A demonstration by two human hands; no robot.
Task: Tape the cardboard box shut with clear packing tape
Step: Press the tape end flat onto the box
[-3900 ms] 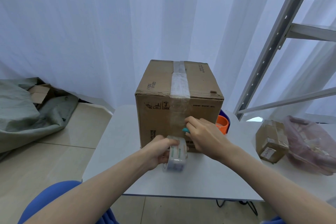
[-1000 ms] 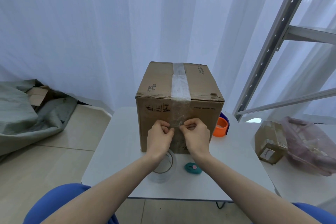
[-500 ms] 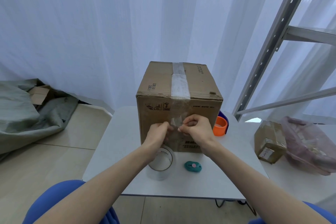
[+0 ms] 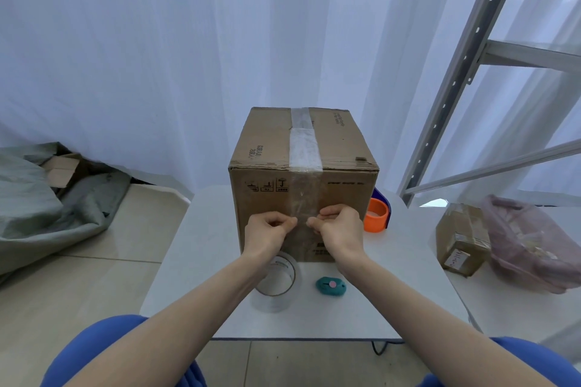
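The cardboard box stands upright near the far edge of the small white table, its near face turned to the person. A strip of clear tape runs along the middle of the lid towards them, folds over the front edge and hangs straight down that near face, so its long axis there is vertical.

Both hands are up against this face at the same height, one on each side of the strip. The left hand has thumb and forefinger pinched together at the strip's left edge; the right hand mirrors it at the right edge. Whether they grip the loose tape end or only press it to the cardboard I cannot tell. Neither hand is nearer than the other.

The tape lies between the fingertips and runs on below them, so the next move looks like a downward smoothing along that line.

The tape roll lies flat on the table under the left wrist, and the small teal cutter beside it, untouched.
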